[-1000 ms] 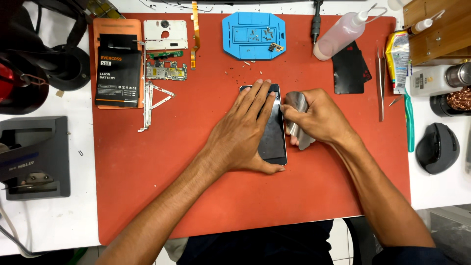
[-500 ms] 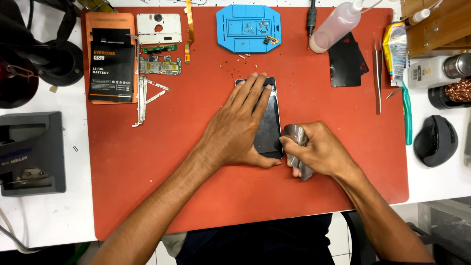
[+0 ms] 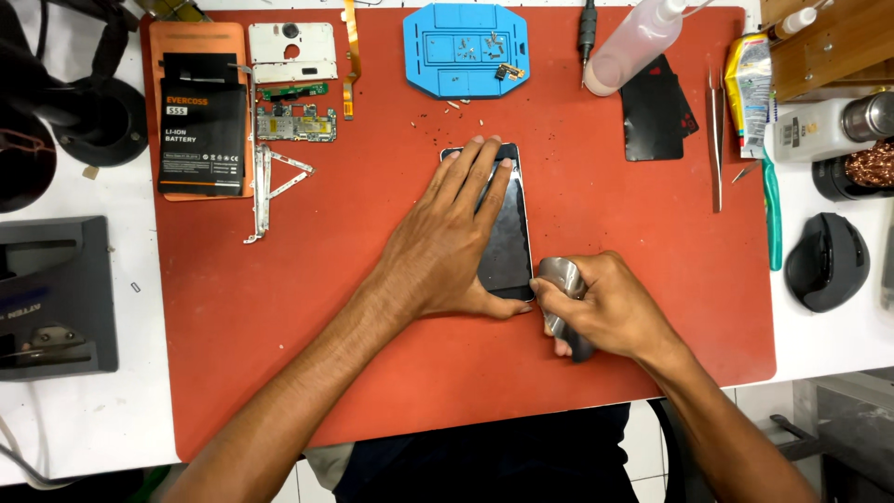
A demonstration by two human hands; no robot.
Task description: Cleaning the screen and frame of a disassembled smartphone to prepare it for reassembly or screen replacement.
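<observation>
A black phone (image 3: 507, 244) lies face up in the middle of the red mat (image 3: 372, 373). My left hand (image 3: 456, 237) rests flat on it, fingers spread and pointing to the far edge. My right hand (image 3: 605, 307) grips a grey metal tool (image 3: 559, 279) with a dark handle. The tool's tip touches the phone's near right corner, close to my left thumb.
A black battery (image 3: 201, 126), a white back cover (image 3: 291, 51), a circuit board (image 3: 293, 121) and a metal frame (image 3: 264, 191) lie at the mat's far left. A blue screw tray (image 3: 466, 47), squeeze bottle (image 3: 643, 42), black cards (image 3: 656, 112) and tweezers (image 3: 717, 140) lie far right.
My right hand has slid the tool down the phone's right edge, from its upper part to the near right corner. My left hand stays pressed on the phone.
</observation>
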